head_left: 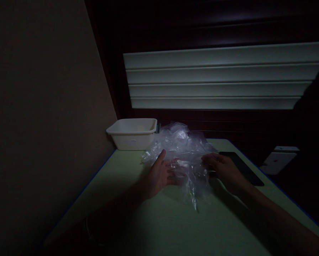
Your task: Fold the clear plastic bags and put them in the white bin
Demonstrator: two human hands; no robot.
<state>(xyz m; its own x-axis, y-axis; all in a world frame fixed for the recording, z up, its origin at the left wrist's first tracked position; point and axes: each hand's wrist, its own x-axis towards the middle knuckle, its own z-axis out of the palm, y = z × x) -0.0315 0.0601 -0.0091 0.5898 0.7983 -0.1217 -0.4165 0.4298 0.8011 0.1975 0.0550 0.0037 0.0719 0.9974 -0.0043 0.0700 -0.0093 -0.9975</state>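
Clear plastic film (182,147) lay in a loose, crumpled heap at the centre of the frame, between the two hands and on or just above the pale table (170,224). The left hand (159,176), left of centre, was spread, thumb up, its fingers reaching against and partly behind the film. The right hand (223,166), right of centre, had its fingers drawn together on the heap's edge in an apparent pinch. The hands stood apart.

Several mishaps were judged possible. Thin, slippery film could have slid from the left hand, which did not close around it; a pull from the right could have stretched or torn it. Loose folds could have snagged the dark flat slab (246,169) beside the right hand, or caught the white tub (134,140) behind and to the left. Dim light made separate layers hard to tell.

Materials: the film was transparent and sharply creased, with bright glints and a ragged tail pointing toward the lower centre. The tub appeared to be smooth, rigid plastic, with flaring walls and a rolled rim; the slab was thin, matte and straight-edged.
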